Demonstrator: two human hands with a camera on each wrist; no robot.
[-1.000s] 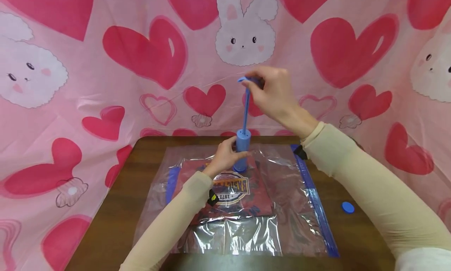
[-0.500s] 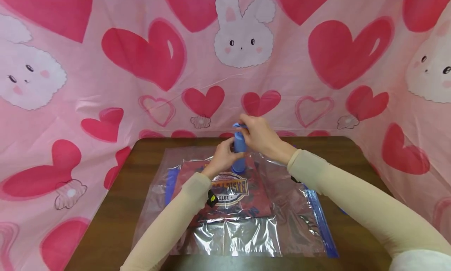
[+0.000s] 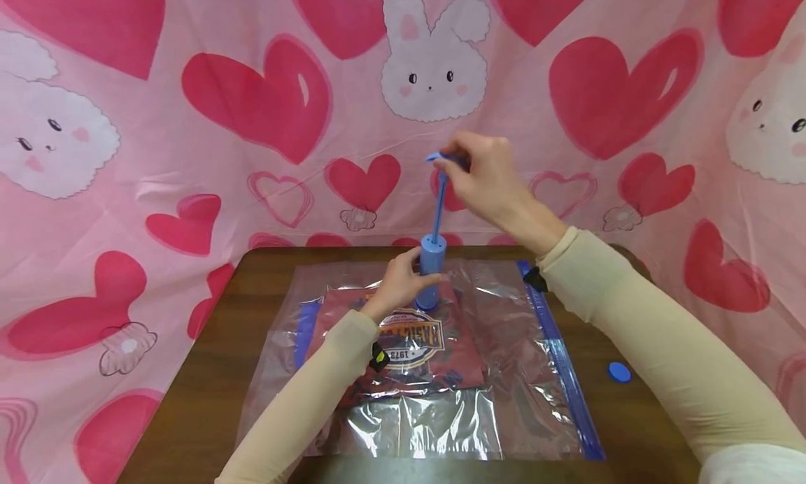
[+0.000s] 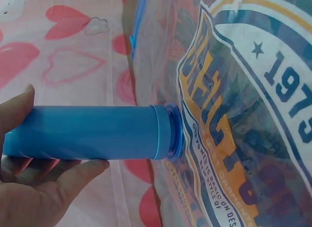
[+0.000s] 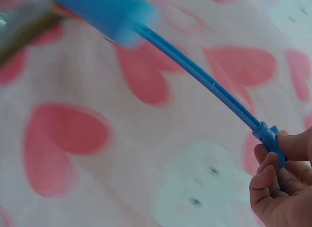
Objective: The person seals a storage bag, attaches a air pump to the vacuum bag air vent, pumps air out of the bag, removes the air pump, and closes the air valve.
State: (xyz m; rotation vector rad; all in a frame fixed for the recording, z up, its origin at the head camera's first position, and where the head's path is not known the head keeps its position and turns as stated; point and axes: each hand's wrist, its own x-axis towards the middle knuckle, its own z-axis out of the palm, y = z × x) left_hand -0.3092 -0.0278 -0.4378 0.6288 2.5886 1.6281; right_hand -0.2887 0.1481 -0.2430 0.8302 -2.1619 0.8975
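A blue hand pump [image 3: 431, 267] stands upright on a clear plastic storage bag [image 3: 516, 372], its base at the bag's valve. My left hand [image 3: 398, 282] grips the pump's barrel. In the left wrist view the barrel [image 4: 92, 132] meets the valve ring [image 4: 174, 133], with thumb and fingers around its far end. My right hand [image 3: 488, 176] holds the pump's handle high above the barrel, the rod [image 3: 440, 204] drawn far out. The right wrist view shows fingers curled round the handle [image 5: 270, 141]. Inside the bag lies a folded red printed garment [image 3: 453, 361].
A round blue cap [image 3: 620, 372] lies on the brown wooden table [image 3: 195, 400] to the right of the bag. The bag's blue zip edge [image 3: 560, 358] runs along its right side. A pink cloth [image 3: 352, 120] with hearts and rabbits hangs behind the table.
The right hand pushed the handle down to the barrel half a second ago and has now drawn it up again. The left hand keeps its hold on the barrel.
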